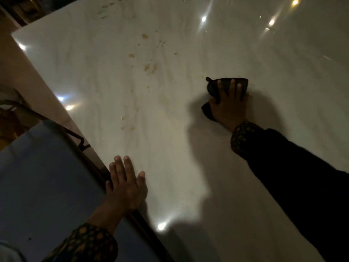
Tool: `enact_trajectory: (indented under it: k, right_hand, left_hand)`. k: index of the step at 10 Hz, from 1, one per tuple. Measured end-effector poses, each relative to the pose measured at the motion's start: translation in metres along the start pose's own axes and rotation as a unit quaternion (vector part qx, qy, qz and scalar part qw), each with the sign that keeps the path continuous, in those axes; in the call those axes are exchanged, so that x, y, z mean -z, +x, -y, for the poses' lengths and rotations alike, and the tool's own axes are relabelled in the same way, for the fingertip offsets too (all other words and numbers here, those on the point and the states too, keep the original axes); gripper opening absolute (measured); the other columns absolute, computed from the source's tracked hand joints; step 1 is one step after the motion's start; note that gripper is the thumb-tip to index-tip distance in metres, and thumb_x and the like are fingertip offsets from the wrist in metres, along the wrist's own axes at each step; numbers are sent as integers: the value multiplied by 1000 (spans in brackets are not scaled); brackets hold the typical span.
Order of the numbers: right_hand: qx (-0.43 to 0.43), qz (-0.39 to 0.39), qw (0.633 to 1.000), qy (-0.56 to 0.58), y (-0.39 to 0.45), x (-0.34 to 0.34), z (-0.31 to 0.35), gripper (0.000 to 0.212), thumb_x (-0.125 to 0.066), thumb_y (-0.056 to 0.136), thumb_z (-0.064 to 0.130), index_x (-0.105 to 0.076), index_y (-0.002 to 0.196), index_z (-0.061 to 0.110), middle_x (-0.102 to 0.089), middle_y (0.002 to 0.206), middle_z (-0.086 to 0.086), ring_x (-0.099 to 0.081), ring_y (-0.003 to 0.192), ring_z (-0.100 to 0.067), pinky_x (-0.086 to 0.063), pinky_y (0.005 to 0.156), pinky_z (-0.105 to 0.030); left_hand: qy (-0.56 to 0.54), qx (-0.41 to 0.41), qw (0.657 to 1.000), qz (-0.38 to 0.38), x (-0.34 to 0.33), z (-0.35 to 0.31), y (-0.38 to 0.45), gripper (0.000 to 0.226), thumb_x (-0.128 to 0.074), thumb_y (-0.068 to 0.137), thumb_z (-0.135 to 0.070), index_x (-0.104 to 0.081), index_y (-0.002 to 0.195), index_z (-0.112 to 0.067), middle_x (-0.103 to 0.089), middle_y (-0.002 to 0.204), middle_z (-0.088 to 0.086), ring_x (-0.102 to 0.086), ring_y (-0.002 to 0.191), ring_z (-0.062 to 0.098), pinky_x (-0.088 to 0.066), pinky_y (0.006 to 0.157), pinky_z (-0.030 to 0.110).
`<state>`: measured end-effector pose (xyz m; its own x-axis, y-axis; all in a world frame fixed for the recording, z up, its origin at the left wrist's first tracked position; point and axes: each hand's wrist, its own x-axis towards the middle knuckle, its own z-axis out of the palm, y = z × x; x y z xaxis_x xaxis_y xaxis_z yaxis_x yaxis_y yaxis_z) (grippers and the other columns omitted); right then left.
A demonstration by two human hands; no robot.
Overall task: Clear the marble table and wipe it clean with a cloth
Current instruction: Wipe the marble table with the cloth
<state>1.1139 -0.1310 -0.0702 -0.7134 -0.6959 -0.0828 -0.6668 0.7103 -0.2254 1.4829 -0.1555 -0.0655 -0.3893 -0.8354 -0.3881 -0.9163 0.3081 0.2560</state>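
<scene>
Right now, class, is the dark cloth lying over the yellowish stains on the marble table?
No: the dark cloth sits under the right hand, well to the right of the yellowish stains, which lie uncovered on the marble table.

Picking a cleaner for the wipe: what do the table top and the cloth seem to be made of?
Table: looks like polished pale stone, probably marble; faint grey veins and sharp glints of lamps in its gloss. Cloth: dark soft fabric, matte, bunched and creased under the right hand; weave too dim to tell.
</scene>
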Motion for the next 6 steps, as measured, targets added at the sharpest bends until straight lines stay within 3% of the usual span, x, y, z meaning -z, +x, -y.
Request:
enact_trajectory:
  k: [1,2,3,4,6]
  right_hand:
    - [51,-64,997,-11,-41,-26,51,68,-38,89,52,-30,151,24,-23,155,-25,-18,143,-46,-11,113,-63]
    - [137,-49,989,-5,-89,-34,75,67,-35,89,56,-30,150,29,-26,156,-19,-22,144,-40,-14,115,-61]
    - [191,1,981,-28,-121,-29,65,65,-26,93,60,-19,152,36,-16,161,-9,-13,148,-31,-11,116,-57]
    - [143,4,990,-7,-112,-17,10,62,-32,91,59,-25,149,40,-22,160,-3,-18,147,-28,-19,114,-56]
    - [-58,-9,998,6,-37,17,-101,63,-29,97,58,-10,153,37,-4,163,-5,0,149,-28,-3,117,-56]
  left_hand:
    - [15,5,1000,-2,2,-1,-3,96,9,71,-68,8,153,-18,21,160,6,19,147,27,5,117,53]
    - [27,13,999,-12,3,-5,-5,96,9,72,-66,5,154,-18,16,161,8,14,148,28,3,118,54]
    - [33,24,998,-37,6,-13,-15,87,5,80,-62,2,154,-17,8,162,10,8,149,27,4,119,53]
    - [30,3,998,-62,11,-35,-17,86,4,85,-62,-6,154,-12,5,162,11,8,149,26,7,119,51]
    - [10,-153,986,-72,25,-124,27,87,5,84,-64,-5,154,-12,1,162,11,3,150,27,4,120,47]
